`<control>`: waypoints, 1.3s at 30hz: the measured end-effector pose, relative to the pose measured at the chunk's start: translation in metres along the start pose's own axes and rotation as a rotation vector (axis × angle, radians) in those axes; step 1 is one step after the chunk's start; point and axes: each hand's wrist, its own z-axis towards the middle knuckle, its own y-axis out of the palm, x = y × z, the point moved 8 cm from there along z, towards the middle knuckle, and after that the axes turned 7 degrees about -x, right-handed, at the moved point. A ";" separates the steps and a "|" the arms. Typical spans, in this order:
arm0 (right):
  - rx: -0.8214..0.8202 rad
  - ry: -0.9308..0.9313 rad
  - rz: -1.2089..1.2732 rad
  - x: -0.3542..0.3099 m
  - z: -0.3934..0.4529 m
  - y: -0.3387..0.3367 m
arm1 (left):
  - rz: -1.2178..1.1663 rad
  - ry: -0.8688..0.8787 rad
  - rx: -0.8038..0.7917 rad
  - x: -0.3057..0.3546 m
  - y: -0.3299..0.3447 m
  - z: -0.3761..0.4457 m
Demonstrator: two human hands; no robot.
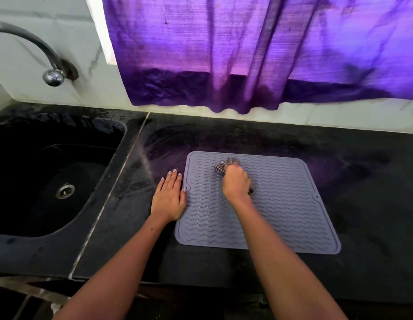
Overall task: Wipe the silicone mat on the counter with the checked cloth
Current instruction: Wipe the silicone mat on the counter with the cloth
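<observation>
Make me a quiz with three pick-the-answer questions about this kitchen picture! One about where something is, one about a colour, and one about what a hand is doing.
1. Where does the silicone mat lie?
A. in the sink
B. on the counter
C. on the floor

2. What colour is the curtain?
A. purple
B. green
C. yellow

3. What is the right hand doing?
A. lying flat
B. turning the tap
C. gripping the checked cloth

Answers:
1 B, it lies flat on the dark counter, right of the sink.
2 A, it hangs purple above the counter.
3 C, its fingers curl round the checked cloth on the mat.
</observation>
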 end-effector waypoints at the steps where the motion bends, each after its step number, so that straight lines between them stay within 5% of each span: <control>1: -0.037 -0.045 -0.041 -0.005 -0.002 0.012 | 0.005 0.001 -0.002 0.000 0.000 0.000; 11: -0.108 -0.144 -0.129 -0.006 0.005 0.028 | 0.024 -0.005 -0.002 0.001 0.000 -0.001; 19: 0.022 0.263 0.684 0.026 0.011 0.007 | 0.035 -0.012 -0.002 0.003 -0.004 -0.002; 23: 0.074 0.018 0.433 -0.012 -0.003 0.009 | 0.033 -0.013 -0.001 0.002 -0.002 -0.001; 27: -0.046 -0.221 0.045 -0.046 -0.015 0.043 | 0.043 -0.011 -0.003 0.002 -0.001 0.000; 36: -0.127 -0.245 -0.116 -0.049 -0.003 0.037 | 0.052 -0.017 -0.011 0.003 -0.001 -0.001; 39: -0.193 -0.134 0.016 -0.045 0.010 0.016 | 0.042 -0.014 -0.016 0.003 -0.001 -0.001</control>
